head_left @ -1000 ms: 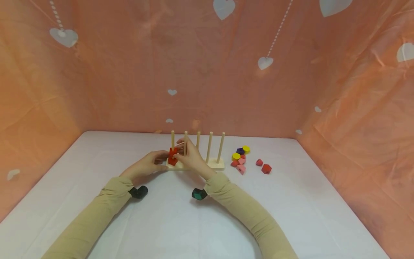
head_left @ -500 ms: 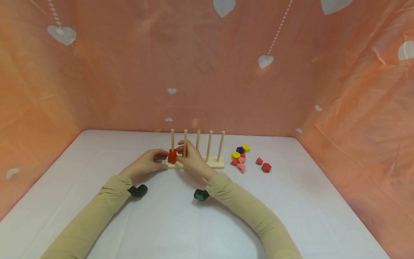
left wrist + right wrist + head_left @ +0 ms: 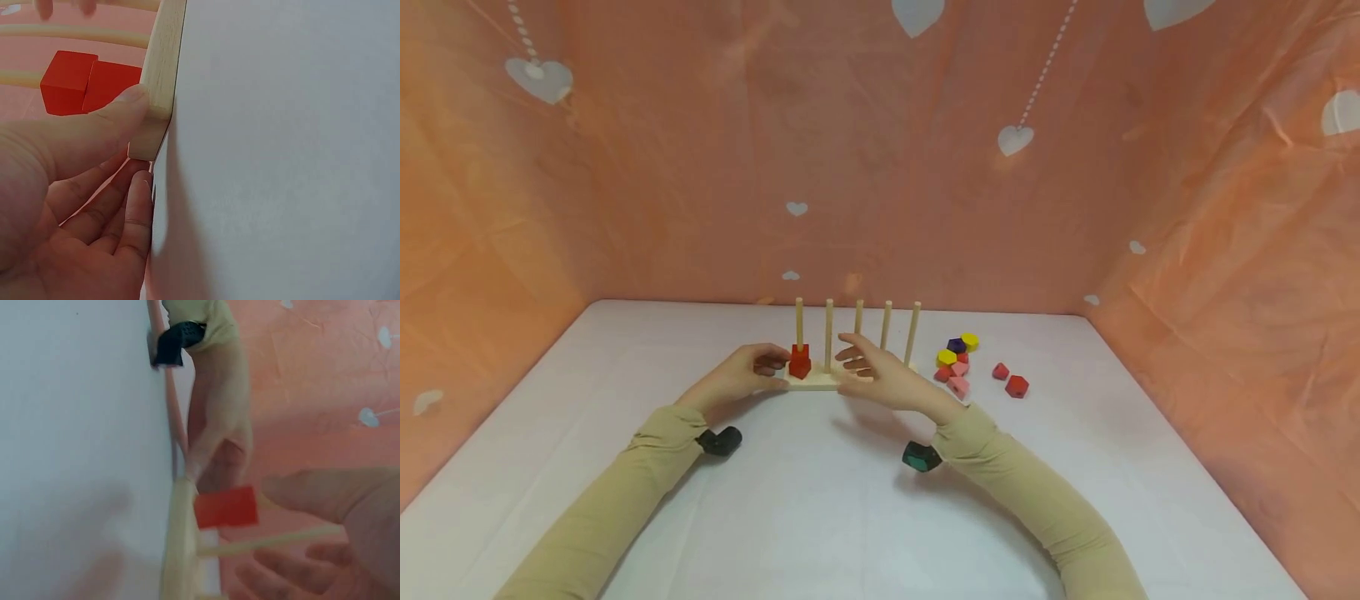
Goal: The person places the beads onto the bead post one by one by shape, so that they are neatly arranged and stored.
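Observation:
A wooden peg stand (image 3: 815,382) with a row of upright pegs stands toward the back of the table. On its leftmost peg sit two stacked red blocks (image 3: 800,362), one turned against the other, flush down at the base in the left wrist view. My left hand (image 3: 741,372) holds the stand's left end, the thumb (image 3: 115,117) on the base's corner and the fingers (image 3: 94,212) at its end face. My right hand (image 3: 886,377) is in front of the right-hand pegs, fingers spread and nothing in them. It hides part of the base.
Right of the stand lies a loose group of beads: yellow hexagonal ones (image 3: 947,357), a dark purple one (image 3: 957,344), and pink ones (image 3: 958,385). Farther right are two red beads (image 3: 1017,387). An orange heart-patterned cloth (image 3: 880,167) walls the white table (image 3: 790,500).
The upper red block has slid down the leftmost peg onto the lower one. My right hand has let go and moved right. The left hand has stayed at the stand's end.

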Motion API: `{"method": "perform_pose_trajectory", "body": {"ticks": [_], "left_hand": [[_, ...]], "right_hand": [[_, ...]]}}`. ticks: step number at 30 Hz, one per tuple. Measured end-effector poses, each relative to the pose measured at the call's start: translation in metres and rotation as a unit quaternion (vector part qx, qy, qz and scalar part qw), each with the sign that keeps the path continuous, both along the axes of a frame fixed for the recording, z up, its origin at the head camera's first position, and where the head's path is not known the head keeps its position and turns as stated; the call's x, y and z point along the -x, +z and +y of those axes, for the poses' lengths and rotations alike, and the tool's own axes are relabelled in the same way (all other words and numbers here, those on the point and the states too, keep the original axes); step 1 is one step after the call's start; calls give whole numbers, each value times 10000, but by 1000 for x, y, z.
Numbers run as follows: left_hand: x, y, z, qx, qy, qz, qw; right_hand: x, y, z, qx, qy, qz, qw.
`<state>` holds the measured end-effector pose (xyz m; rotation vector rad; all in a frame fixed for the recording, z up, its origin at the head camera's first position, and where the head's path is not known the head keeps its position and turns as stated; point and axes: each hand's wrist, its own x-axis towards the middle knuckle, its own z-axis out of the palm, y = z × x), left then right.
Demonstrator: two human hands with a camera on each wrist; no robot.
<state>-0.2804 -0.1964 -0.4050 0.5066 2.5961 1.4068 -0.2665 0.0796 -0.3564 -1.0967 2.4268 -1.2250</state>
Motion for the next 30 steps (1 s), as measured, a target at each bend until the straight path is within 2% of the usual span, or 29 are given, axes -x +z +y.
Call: {"method": "perform_pose_trajectory", "body": {"ticks": [7, 12, 16, 21, 30], "left_hand": [[-1, -1, -1, -9, 104, -132, 9999], [-2, -2, 0, -29, 119, -135, 9998], [-2, 0, -1, -67, 166, -269, 9995], [-3, 2, -2, -57, 105, -222, 9997], [-2, -1, -2, -26, 78, -81, 9999]], "right_hand": [[-1, 11, 41, 9, 126, 205, 9997], [4, 18, 76, 110, -8, 369, 9993], [11, 24, 103, 222, -452, 205, 9985], [22, 26, 127, 144, -1081, -129, 9940], [46, 9, 149, 61, -1815, -132, 9833]]}}
